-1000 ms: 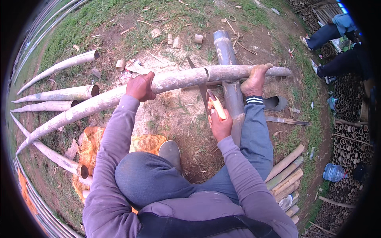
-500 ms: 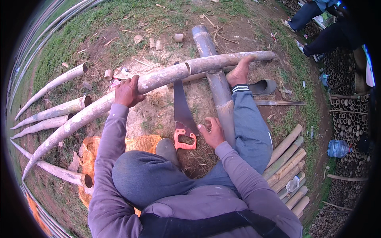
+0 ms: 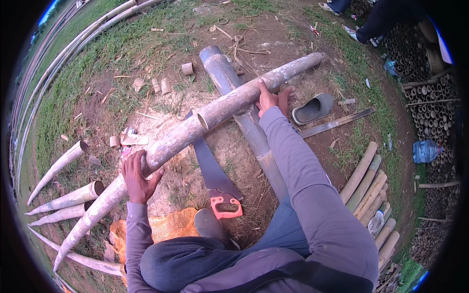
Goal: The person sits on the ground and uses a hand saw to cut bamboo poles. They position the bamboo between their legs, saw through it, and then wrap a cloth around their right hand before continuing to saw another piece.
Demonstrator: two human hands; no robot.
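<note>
A long mottled bamboo pole (image 3: 168, 145) slants from lower left to upper right, lying across a thicker grey bamboo log (image 3: 264, 146). Partway along it is a dark cut; I cannot tell whether it goes all the way through. My left hand (image 3: 139, 177) is closed round the pole on the near side of the cut. Beyond the cut, my right hand (image 3: 268, 99) grips the other part, thumb on top, where it crosses the log. My bare foot (image 3: 285, 100) shows just behind that hand. Below the pole, a handsaw (image 3: 212, 171) with an orange handle lies on the ground.
Several bamboo lengths (image 3: 66, 201) lie at left and more (image 3: 369, 183) at lower right. An orange mesh sack (image 3: 171, 227) lies near my shod foot. A loose shoe (image 3: 313, 108) and a flat strip (image 3: 337, 122) sit right of the log. Another person's legs (image 3: 391, 22) are at far right.
My right hand has moved up from beside the saw handle onto the pole. My left hand has slid down the pole. My bare foot has come off the pole's top. The view has shifted.
</note>
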